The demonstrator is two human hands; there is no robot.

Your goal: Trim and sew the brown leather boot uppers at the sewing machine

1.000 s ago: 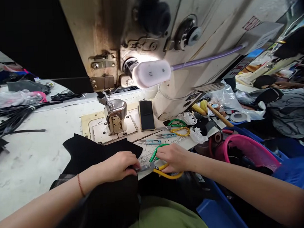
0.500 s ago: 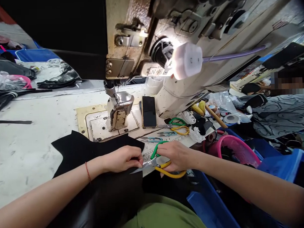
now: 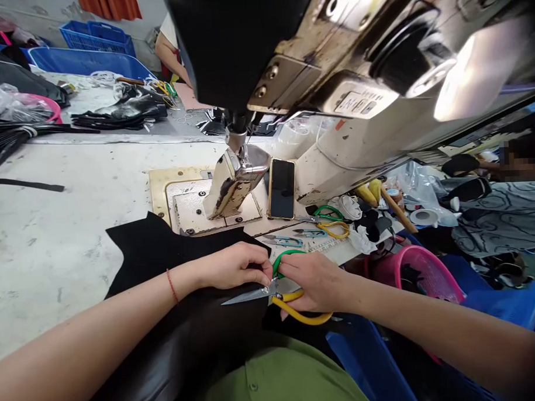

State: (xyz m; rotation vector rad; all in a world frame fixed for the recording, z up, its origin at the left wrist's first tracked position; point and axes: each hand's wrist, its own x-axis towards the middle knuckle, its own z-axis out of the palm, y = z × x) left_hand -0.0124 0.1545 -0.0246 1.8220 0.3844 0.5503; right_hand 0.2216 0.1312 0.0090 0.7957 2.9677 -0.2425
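Note:
My right hand (image 3: 316, 280) grips scissors (image 3: 247, 296) by their green and yellow handles. The blades point left over a black leather-like piece (image 3: 184, 332), which hangs over the table's near edge toward my lap. Close to the scissors' pivot, my left hand (image 3: 234, 265) pinches the edge of this piece with thumb and forefinger. Its matte, angular far part (image 3: 141, 249) lies flat on the table beyond my left wrist. Whether the blades have material between them is hard to make out.
A post-bed sewing machine (image 3: 236, 178) rises ahead, its head overhead. Beside the post lie a phone (image 3: 282, 189), thread snips (image 3: 286, 241) and second scissors (image 3: 334, 224). A pink basket (image 3: 423, 271) and blue crates (image 3: 512, 306) stand right. Other people sit at far left and right.
My view has shifted, so the machine head looms larger. The scissors' blades now show longer over the black piece. Both hands keep their holds, close together.

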